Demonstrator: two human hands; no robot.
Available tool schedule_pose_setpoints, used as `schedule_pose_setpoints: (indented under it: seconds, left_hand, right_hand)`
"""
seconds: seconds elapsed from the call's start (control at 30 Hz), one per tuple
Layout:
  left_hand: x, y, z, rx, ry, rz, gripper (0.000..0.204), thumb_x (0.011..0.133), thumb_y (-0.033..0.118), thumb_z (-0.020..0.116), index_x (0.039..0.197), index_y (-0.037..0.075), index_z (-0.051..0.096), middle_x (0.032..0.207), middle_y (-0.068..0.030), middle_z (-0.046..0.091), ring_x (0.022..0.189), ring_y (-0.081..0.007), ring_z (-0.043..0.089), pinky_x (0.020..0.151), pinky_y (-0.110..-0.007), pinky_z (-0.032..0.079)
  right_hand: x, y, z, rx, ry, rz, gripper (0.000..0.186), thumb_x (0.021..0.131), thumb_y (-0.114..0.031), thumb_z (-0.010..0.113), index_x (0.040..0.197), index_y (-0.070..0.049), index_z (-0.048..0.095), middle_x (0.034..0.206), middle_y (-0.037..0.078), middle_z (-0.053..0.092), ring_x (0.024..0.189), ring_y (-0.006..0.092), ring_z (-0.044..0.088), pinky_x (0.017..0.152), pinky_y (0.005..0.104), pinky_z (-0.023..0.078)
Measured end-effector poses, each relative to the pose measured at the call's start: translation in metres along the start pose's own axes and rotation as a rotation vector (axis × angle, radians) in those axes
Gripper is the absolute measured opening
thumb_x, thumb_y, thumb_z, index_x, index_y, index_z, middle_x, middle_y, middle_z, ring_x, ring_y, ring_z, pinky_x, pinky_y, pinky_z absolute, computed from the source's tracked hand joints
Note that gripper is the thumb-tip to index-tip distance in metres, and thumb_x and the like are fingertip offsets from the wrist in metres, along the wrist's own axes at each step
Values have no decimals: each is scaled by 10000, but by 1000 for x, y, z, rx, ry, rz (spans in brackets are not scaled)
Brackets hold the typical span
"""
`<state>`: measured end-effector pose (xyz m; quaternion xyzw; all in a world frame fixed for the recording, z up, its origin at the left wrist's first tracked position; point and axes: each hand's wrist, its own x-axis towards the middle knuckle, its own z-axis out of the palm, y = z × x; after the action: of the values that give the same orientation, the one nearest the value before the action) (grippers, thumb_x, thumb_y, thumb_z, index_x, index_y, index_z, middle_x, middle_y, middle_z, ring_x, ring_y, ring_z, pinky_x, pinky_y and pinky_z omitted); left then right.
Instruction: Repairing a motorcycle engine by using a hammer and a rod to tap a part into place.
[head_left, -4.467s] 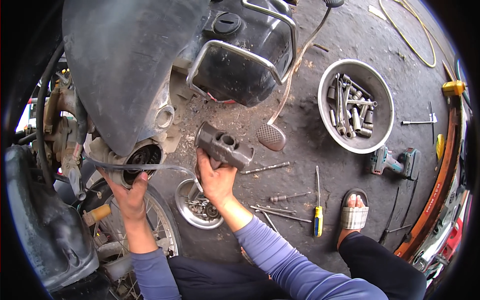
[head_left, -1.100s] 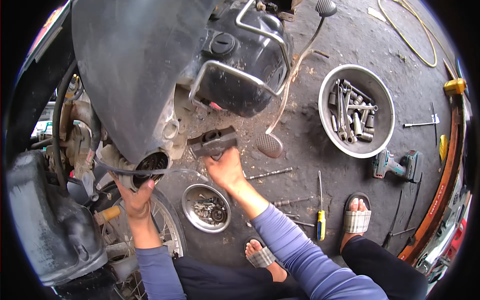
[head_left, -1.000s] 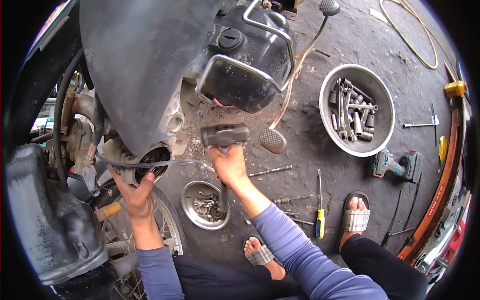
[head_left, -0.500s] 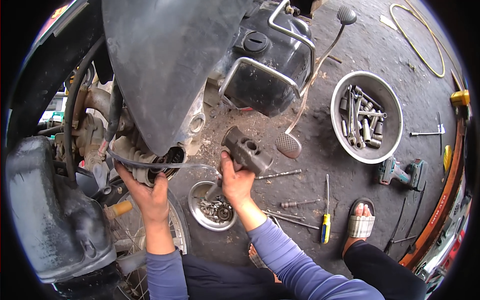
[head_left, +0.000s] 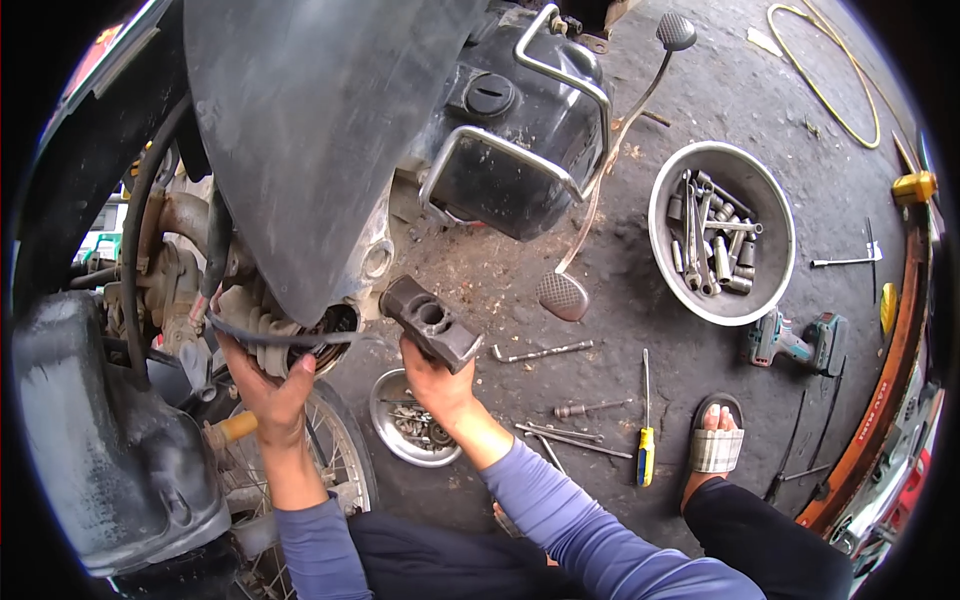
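Note:
My right hand is closed on a heavy steel hammer, its blocky head above the fist and beside the open end of the engine. My left hand grips the finned engine cylinder from below, thumb on the near side, its other fingers partly hidden. A dark cable crosses in front of the cylinder's dark opening. Above hangs the motorcycle's large black panel. Under the hammer stands a small metal bowl holding small parts.
A large metal basin holds wrenches and sockets. Nearby lie a cordless driver, a yellow-handled screwdriver and several metal rods. The foot pedal and black engine casing with its metal guard stand ahead. A spoked wheel is below my left hand.
The hammer has moved left, closer to the cylinder, and its head has turned so another side shows. My left hand keeps its grip on the cylinder. The whole view has shifted slightly.

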<state>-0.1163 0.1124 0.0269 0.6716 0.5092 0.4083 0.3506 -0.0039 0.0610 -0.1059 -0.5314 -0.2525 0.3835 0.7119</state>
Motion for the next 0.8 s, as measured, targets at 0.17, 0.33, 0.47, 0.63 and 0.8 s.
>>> schedule_pose_setpoints:
  seconds: [0.17, 0.33, 0.47, 0.63, 0.8]
  left_hand:
    - [-9, -15, -22, 1, 29, 23, 1012, 676, 90, 713, 1466, -8, 88, 1437, -140, 298, 1307, -245, 336, 1098, -356, 230]
    - [-9, 5, -2, -12, 23, -45, 1032, 687, 72, 719, 1468, -12, 50, 1437, -150, 293, 1318, -254, 325, 1103, -357, 231]
    - [-5, -1, -9, -59, -27, 32, 1022, 687, 60, 717, 1467, -7, 61, 1426, -155, 306, 1306, -262, 349, 1101, -356, 242]
    - [3, 20, 0, -60, -104, -17, 975, 683, 91, 706, 1458, -9, 123, 1408, -154, 337, 1306, -265, 355, 1104, -367, 248]
    - [0, 1, -17, -135, -51, -26, 1091, 732, 473, 740, 1477, -3, 101, 1472, -127, 284, 1363, -236, 278, 1130, -367, 188]
  right_hand:
    - [1, -3, 1, -227, 38, -422, 115, 739, -17, 653, 851, -24, 625, 766, 109, 645, 684, 216, 655, 616, 310, 501]
    - [-1, 0, 4, -104, 67, -312, 128, 734, -18, 664, 855, -26, 623, 766, 119, 646, 673, 249, 653, 598, 317, 498]
    - [-8, -7, 8, 8, 163, -50, 79, 762, -41, 643, 835, -20, 622, 704, 106, 630, 621, 207, 634, 560, 326, 478]
    - [-9, -11, 3, 7, 16, 94, 103, 766, -39, 639, 860, -2, 623, 716, 108, 630, 622, 203, 623, 556, 318, 473]
    - [-9, -33, -15, -726, -58, -548, 224, 812, 62, 569, 1020, 35, 646, 992, 144, 657, 877, 240, 650, 778, 339, 519]
